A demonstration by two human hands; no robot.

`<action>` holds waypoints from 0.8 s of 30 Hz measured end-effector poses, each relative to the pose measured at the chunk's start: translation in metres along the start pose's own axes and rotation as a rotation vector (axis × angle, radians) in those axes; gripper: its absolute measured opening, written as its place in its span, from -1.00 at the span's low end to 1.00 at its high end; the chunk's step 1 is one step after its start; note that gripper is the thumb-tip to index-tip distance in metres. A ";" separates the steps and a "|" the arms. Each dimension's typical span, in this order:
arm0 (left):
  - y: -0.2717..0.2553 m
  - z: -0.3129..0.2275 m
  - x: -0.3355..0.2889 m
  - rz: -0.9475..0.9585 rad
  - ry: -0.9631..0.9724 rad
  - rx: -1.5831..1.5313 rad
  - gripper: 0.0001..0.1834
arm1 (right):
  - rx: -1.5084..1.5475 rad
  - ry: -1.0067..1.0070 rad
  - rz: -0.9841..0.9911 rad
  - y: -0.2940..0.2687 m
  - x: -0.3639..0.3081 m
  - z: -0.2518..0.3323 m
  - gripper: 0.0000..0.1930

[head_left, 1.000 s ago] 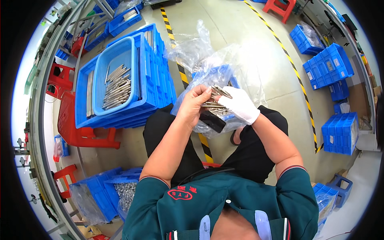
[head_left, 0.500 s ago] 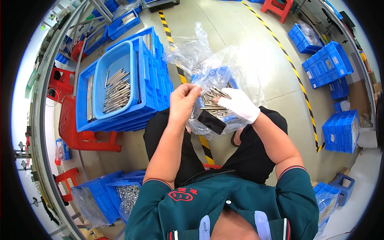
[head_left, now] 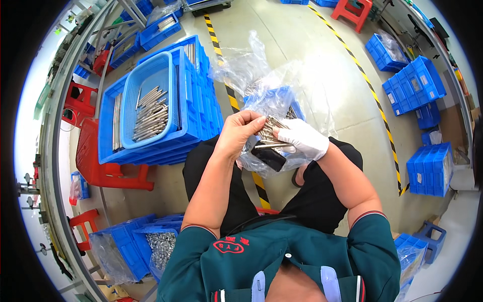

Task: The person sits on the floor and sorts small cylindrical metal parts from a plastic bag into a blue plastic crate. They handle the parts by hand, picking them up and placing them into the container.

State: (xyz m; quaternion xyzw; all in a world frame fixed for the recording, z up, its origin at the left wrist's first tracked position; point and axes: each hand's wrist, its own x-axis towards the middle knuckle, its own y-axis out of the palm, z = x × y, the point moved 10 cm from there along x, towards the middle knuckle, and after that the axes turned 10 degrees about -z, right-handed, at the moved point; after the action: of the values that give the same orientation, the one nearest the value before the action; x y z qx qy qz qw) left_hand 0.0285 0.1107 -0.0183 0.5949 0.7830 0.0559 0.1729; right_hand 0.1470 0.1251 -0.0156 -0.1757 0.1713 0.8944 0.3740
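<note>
White fabric gloves the right hand (head_left: 304, 139), which reaches over the near right side of the plastic-draped blue bin (head_left: 298, 108), its forearm angling in from that bin's near right with the elbow bent outward. Its grip is closed around a loose bunch of metal rods (head_left: 268, 135), held above the bin's near part, several ends poking out toward the bin's left. The bare left hand (head_left: 235, 133) stands at the bin's near left, forearm rising steeply, wrist bent inward, fingers curled. Its thumb and forefinger come together at the ends of the bunch; whether that grip pinches a rod, I cannot tell. A black object (head_left: 269, 159) lies at the bin's near edge, below the rods. Clear plastic (head_left: 246, 63) spreads beyond the bin's far left. Well left of the bin, a light-blue basket (head_left: 151, 73) holding more rods rests on stacked blue crates (head_left: 204, 103).
</note>
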 end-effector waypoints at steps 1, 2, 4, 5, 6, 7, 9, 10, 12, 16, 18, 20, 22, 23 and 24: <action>0.000 -0.001 0.001 0.006 -0.010 -0.001 -0.83 | -0.001 -0.010 0.005 0.002 0.001 0.003 -0.79; 0.000 -0.001 0.000 0.012 -0.019 -0.003 -0.83 | -0.012 -0.008 -0.012 0.000 0.004 0.000 -0.81; -0.001 0.002 0.000 0.015 -0.029 0.007 -0.82 | 0.045 0.006 -0.020 -0.002 0.002 -0.003 -0.82; -0.002 0.002 0.001 0.024 -0.016 0.024 -0.82 | 0.069 -0.001 -0.010 0.000 0.002 0.002 -0.82; -0.003 0.002 0.000 0.015 -0.017 0.025 -0.82 | 0.046 0.010 -0.028 0.001 0.000 0.004 -0.82; -0.003 0.000 -0.001 0.007 -0.015 0.029 -0.83 | 0.025 0.017 -0.047 0.002 -0.001 0.006 -0.83; -0.002 -0.003 -0.003 0.002 -0.031 0.020 -0.83 | 0.012 -0.010 -0.037 0.004 -0.003 0.011 -0.80; -0.001 0.000 -0.005 0.007 -0.062 -0.023 -0.82 | 0.023 -0.011 -0.035 0.005 -0.005 0.010 -0.80; 0.000 0.001 -0.004 0.028 -0.076 -0.076 -0.82 | 0.022 -0.011 -0.005 0.005 -0.003 0.007 -0.76; 0.006 0.011 -0.008 0.082 -0.201 -0.248 -0.82 | -0.129 -0.099 -0.062 -0.003 0.000 0.007 -0.75; 0.006 0.015 -0.008 0.064 -0.222 -0.280 -0.82 | -0.160 -0.121 -0.076 -0.007 0.002 0.006 -0.73; 0.009 0.018 -0.008 0.033 -0.259 -0.330 -0.83 | -0.136 -0.116 -0.082 -0.008 0.002 0.007 -0.71; 0.008 0.017 -0.007 0.043 -0.220 -0.301 -0.84 | -0.132 -0.113 -0.092 -0.010 0.003 0.005 -0.71; 0.008 0.016 -0.006 0.047 -0.203 -0.287 -0.84 | -0.130 -0.109 -0.096 -0.011 0.003 0.004 -0.71; 0.009 0.014 -0.006 0.051 -0.199 -0.276 -0.86 | -0.123 -0.108 -0.083 -0.009 0.002 0.005 -0.71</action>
State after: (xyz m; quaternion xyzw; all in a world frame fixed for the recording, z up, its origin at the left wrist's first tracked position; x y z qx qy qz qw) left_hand 0.0426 0.1055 -0.0271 0.5877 0.7317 0.1078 0.3282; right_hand 0.1516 0.1350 -0.0136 -0.1568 0.0881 0.8951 0.4080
